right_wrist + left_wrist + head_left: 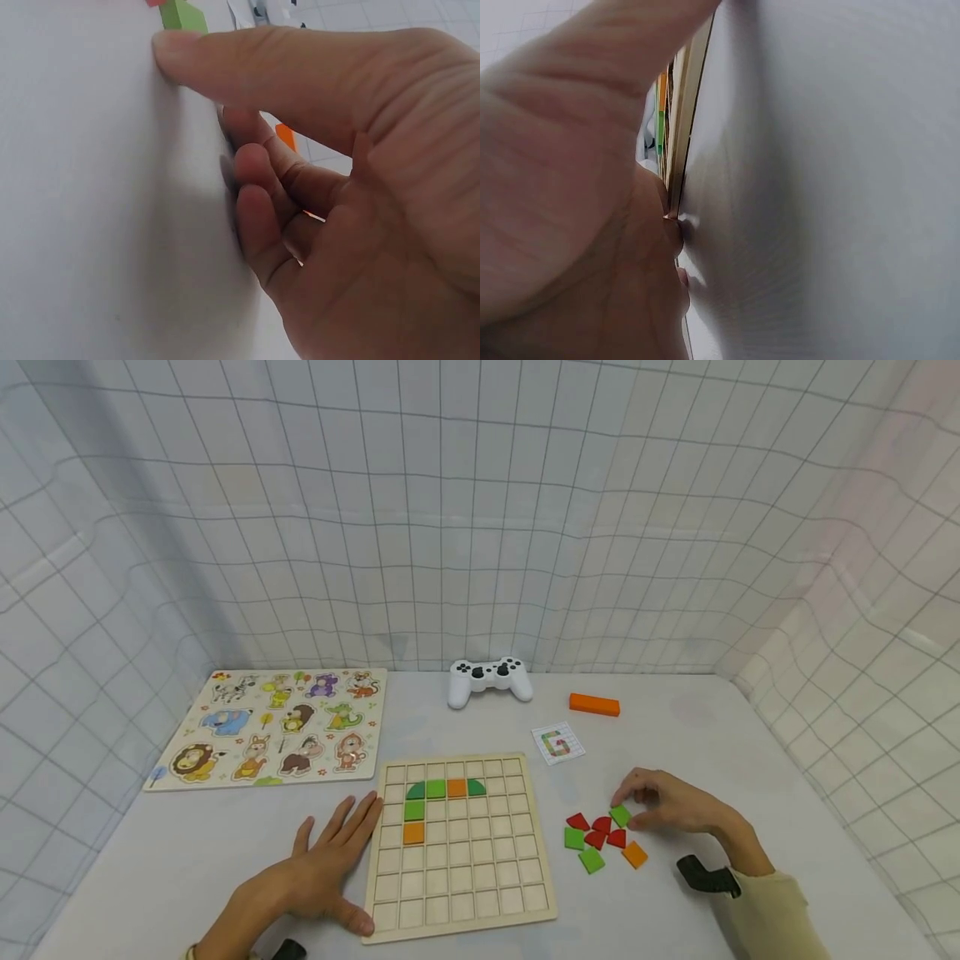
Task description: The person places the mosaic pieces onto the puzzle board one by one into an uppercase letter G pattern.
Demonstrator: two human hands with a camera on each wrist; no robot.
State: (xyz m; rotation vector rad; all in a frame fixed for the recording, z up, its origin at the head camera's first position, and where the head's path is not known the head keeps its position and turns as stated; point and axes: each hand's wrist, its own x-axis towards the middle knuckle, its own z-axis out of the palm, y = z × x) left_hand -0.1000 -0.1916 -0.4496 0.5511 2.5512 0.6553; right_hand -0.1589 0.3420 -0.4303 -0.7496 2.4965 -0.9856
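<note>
A wooden grid board (pixel 457 931) lies in front of me. In its cells sit green squares (pixel 415 810), orange squares (pixel 413 832) and two dark green quarter-round tiles (pixel 476 787). My left hand (pixel 318 868) rests spread on the table along the board's left side, fingertips and thumb touching its edge. To the right of the board, my right hand (pixel 671 802) pinches a light green square tile (pixel 620 816) at tabletop level between thumb and fingers. In the right wrist view the thumb meets that tile (pixel 184 15); the index fingertip's contact is hidden there.
Beside the right hand lie several red tiles (pixel 602 825), two more green squares (pixel 592 860) and an orange square (pixel 634 855). Behind are a pattern card (pixel 558 743), an orange bar (pixel 594 704), a white game controller (pixel 490 681) and an animal puzzle board (pixel 277 727).
</note>
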